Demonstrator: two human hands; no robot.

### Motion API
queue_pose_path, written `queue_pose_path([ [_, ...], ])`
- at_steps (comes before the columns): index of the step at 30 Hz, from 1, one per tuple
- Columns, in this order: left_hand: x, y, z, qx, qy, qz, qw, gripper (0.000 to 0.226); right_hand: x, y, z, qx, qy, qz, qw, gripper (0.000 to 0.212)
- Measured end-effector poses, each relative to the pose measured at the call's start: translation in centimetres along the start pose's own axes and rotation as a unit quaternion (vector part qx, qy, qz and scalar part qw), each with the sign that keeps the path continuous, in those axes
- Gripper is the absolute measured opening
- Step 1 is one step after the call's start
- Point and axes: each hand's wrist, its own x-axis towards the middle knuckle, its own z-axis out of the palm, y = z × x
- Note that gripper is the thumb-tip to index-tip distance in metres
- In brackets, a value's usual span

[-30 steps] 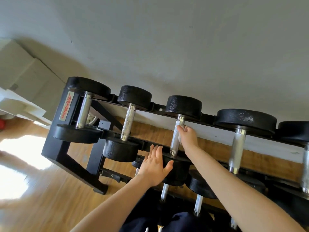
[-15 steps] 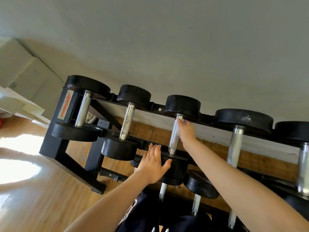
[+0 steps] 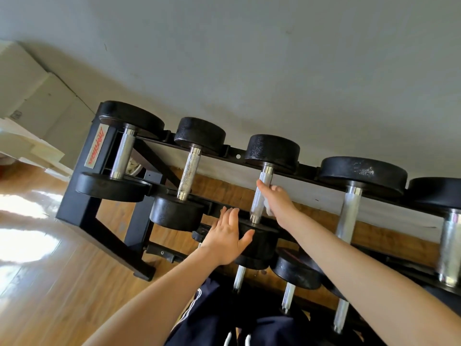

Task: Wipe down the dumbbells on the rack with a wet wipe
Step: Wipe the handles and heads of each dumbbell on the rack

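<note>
At the dumbbell rack (image 3: 82, 196), a person's right hand (image 3: 278, 203) wraps a white wet wipe (image 3: 268, 208) against the knurled chrome handle of the third dumbbell (image 3: 262, 193) on the top row. Left hand (image 3: 225, 236), fingers straight, presses flat on that dumbbell's round black near end. Pebbled black weights line the steel frame beside a grey wall (image 3: 274, 58) and glossy wooden floor (image 3: 50, 283).

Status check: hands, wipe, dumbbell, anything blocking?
Right hand presses wet wipe on third dumbbell's handle. Left hand flat on its near head. Nothing blocking.
</note>
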Motion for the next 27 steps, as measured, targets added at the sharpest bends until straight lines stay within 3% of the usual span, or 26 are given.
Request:
queue_pose_path([
  [6, 0.0, 0.0, 0.1, -0.003, 0.000, 0.000, 1.000, 0.074, -0.7, 3.4, -0.2, -0.059, -0.044, -0.009, 0.997, 0.028],
  [9, -0.1, 0.0, 0.2, -0.011, 0.002, 0.000, 1.000, 0.074, 0.5, 2.7, -0.6, -0.021, -0.033, -0.014, 0.999, 0.020],
  [14, -0.1, 0.0, 0.2, -0.016, 0.005, -0.003, 1.000, 0.074, 1.6, 0.0, -0.5, 0.049, 0.043, -0.036, 0.997, 0.033],
  [19, 0.0, -0.1, 0.3, -0.018, 0.006, 0.001, 1.000, 0.074, -0.1, 1.4, 0.2, 0.025, -0.004, -0.019, 0.999, 0.044],
  [22, -0.1, -0.1, 0.3, -0.020, 0.007, 0.002, 1.000, 0.074, -0.5, 1.8, -0.2, 0.044, -0.026, -0.012, 0.999, 0.040],
  [27, 0.0, -0.2, 0.4, -0.025, 0.009, 0.003, 1.000, 0.074, 1.3, -1.2, -0.2, 0.056, 0.045, -0.038, 0.997, 0.037],
])
